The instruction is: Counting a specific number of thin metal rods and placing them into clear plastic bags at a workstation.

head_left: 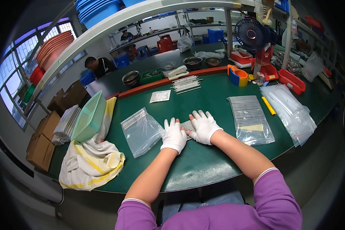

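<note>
Left hand (174,135) and right hand (204,126), both in white gloves, lie flat with fingers spread on row of thin rods (188,125) on green counter (203,161). Clear bag (141,131) just left, bag of rods (251,119) right.

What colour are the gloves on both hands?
White, on left hand and right hand; head view.

Everything sits on a green worktable (203,161). At its left end a mint-green plastic basket (89,117) tilts on a white and yellow cloth (90,161). At the table's right end lies a yellow marker (268,105), and beyond it red plastic trays (291,81). Along the table's far edge are a small paper slip (160,96), loose thin white rods (186,84) and an orange and blue tape dispenser (237,75). A black desk fan (251,34) stands behind the dispenser.
</note>
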`<state>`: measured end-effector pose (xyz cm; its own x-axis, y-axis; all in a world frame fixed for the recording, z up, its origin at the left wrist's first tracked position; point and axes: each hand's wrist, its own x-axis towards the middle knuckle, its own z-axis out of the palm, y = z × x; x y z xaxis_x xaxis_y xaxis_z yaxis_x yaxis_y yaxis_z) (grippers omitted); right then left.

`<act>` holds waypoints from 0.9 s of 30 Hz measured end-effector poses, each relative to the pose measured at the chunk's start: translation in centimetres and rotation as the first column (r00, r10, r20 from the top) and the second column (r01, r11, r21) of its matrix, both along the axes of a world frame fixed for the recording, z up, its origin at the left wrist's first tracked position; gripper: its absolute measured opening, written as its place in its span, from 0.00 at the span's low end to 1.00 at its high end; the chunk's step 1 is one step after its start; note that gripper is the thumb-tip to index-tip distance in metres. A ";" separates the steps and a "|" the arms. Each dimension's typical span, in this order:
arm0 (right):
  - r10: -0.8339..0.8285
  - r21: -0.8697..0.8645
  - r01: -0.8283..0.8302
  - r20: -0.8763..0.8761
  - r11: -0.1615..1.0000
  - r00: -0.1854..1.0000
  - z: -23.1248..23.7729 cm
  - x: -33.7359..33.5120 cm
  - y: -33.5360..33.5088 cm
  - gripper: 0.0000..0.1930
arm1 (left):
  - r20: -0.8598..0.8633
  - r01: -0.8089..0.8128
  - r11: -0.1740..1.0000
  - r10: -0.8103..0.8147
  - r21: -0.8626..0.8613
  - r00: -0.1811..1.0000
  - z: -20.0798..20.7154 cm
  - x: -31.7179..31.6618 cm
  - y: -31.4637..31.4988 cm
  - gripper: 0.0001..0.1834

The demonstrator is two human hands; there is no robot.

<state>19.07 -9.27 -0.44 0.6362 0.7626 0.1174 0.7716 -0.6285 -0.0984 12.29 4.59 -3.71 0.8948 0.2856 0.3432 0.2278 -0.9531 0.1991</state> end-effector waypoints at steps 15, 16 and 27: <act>0.156 0.494 -0.025 -0.226 0.869 0.962 -1.6 0.6 0.3 0.21 | -0.030 0.187 0.982 -0.186 0.028 0.982 0.5 -0.8 -1.2 0.21; 0.187 0.536 -0.018 -0.263 0.844 0.946 -1.8 0.9 0.1 0.21 | 0.003 0.195 0.980 -0.195 0.035 0.981 0.7 -0.8 -1.3 0.22; -0.200 0.285 0.293 -0.313 0.913 0.928 2.9 8.5 3.3 0.24 | 0.100 0.183 0.982 -0.178 -0.041 0.979 1.9 -0.8 -1.6 0.24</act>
<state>27.53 -5.96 2.43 0.8409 0.5267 0.1243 0.5094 -0.6930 -0.5101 11.52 3.02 -1.84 0.8971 0.1413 0.4186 0.0307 -0.9651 0.2602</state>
